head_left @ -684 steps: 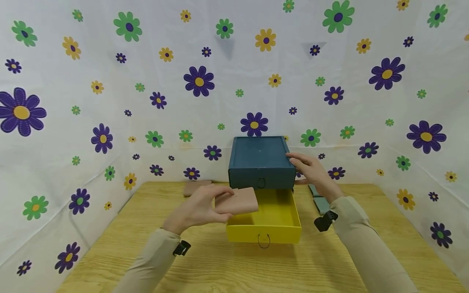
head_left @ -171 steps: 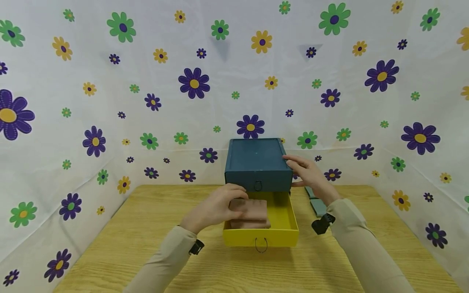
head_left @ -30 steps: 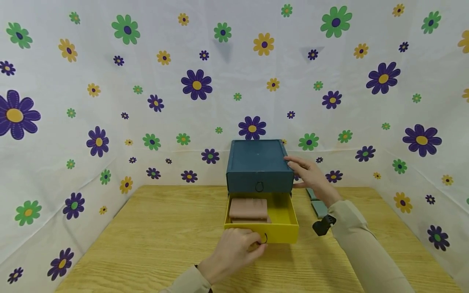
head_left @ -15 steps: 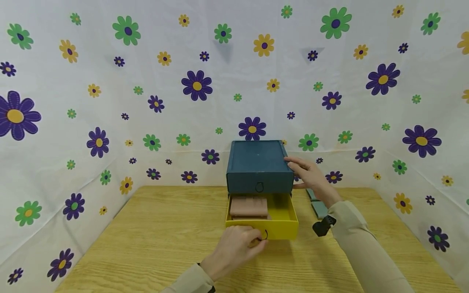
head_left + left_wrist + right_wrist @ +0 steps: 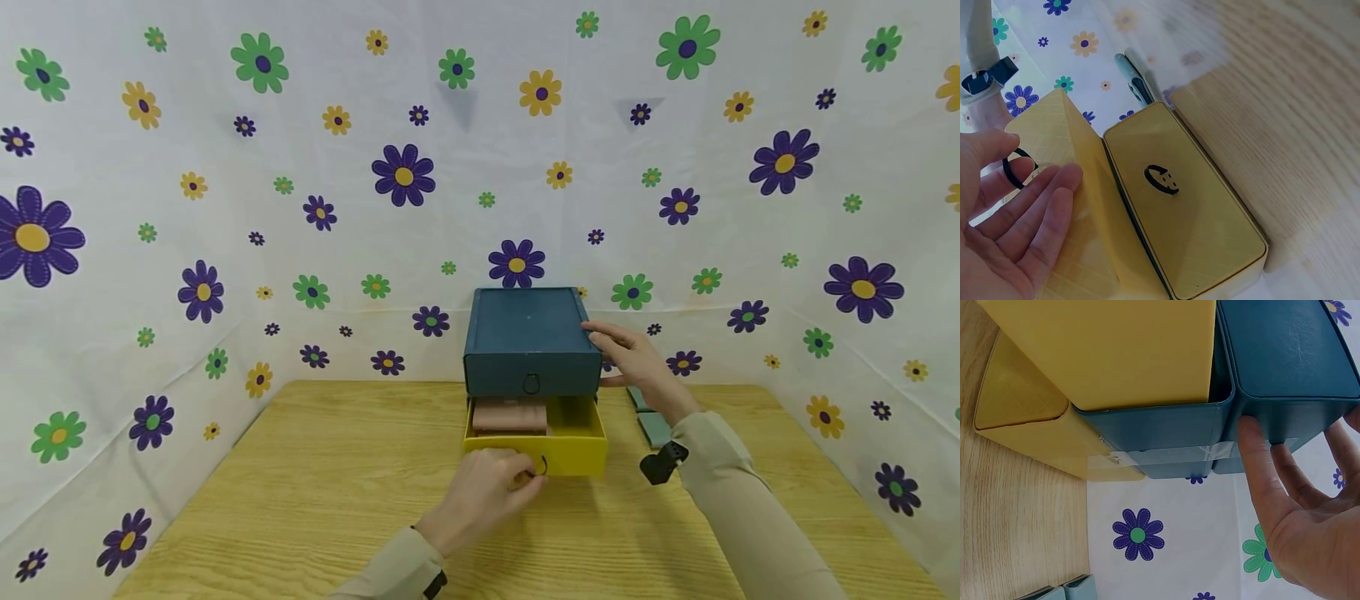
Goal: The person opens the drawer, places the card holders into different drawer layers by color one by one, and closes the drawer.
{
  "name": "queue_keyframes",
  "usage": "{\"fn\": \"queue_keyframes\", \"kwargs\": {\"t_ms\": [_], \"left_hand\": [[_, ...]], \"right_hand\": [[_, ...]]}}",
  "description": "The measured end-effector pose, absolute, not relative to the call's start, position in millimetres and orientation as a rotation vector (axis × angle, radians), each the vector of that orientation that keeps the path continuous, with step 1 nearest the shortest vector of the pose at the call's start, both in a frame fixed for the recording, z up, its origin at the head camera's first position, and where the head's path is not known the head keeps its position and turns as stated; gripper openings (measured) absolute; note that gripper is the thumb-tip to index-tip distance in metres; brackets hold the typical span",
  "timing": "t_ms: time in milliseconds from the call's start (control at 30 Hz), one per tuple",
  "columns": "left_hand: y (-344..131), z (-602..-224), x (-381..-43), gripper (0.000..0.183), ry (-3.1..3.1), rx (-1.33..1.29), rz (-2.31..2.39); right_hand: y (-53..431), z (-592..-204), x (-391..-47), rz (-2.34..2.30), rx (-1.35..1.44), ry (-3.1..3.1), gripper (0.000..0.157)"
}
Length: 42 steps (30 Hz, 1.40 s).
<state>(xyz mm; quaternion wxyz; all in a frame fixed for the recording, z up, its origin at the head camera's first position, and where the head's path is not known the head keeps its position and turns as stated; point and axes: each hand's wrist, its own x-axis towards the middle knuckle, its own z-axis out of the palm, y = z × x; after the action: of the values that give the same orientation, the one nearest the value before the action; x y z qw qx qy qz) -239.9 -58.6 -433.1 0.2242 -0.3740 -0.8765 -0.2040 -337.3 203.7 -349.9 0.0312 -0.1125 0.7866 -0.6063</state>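
Observation:
My left hand (image 5: 480, 493) pinches the thin black loop handle (image 5: 1013, 169) of a yellow drawer (image 5: 573, 457). The drawer juts partway out below the top blue drawer box (image 5: 532, 321). Inside, on its left side, lies a folded pink wallet-like case (image 5: 510, 417), with an edge of another pink piece under it. My right hand (image 5: 637, 362) rests against the right side of the blue box, fingers extended along it in the right wrist view. In the left wrist view, a shut yellow drawer front (image 5: 1197, 219) with its own black loop shows beside the pulled-out one.
Two green folded wallet-like pieces (image 5: 654, 429) lie on the wooden table (image 5: 337, 467) right of the stack. A white cloth with printed flowers (image 5: 300, 150) stands behind and at both sides. Clear tape (image 5: 1166, 454) runs across the stacked boxes.
The left hand earlier set pink cases into the drawer, one from the table's left. It then took the handle, and the drawer has slid inward. The right hand stays on the blue box.

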Motion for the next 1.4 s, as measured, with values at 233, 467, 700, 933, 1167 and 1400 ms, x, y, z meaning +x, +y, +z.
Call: {"fn": "queue_keyframes", "kwargs": {"t_ms": [233,467,700,933,1167,1400], "left_hand": [[-59.2,-434.2,-251.1,0.014,-2.422,-1.019,-0.574],[-58.9,-435.0,-259.2,0.013,-2.431,-1.0,-0.569],[-57.6,-436.2,-264.7,0.013,-2.424,-1.002,-0.572],[-56.4,-438.3,-272.0,0.014,-2.407,-1.003,-0.593],[-55.4,-439.4,-277.7,0.014,-2.407,-0.995,-0.618],[-54.0,-440.1,-284.6,0.014,-2.424,-0.968,-0.626]], "right_hand": [[202.8,-349.3,-338.6,-1.859,-0.343,2.427,0.053],[202.4,-349.6,-339.5,-1.871,-0.341,2.413,0.052],[202.7,-349.8,-337.7,-1.872,-0.334,2.417,0.053],[203.2,-350.5,-337.8,-1.877,-0.335,2.416,0.052],[202.7,-349.8,-336.9,-1.884,-0.331,2.403,0.051],[202.6,-348.3,-336.2,-1.878,-0.334,2.414,0.051]]}}
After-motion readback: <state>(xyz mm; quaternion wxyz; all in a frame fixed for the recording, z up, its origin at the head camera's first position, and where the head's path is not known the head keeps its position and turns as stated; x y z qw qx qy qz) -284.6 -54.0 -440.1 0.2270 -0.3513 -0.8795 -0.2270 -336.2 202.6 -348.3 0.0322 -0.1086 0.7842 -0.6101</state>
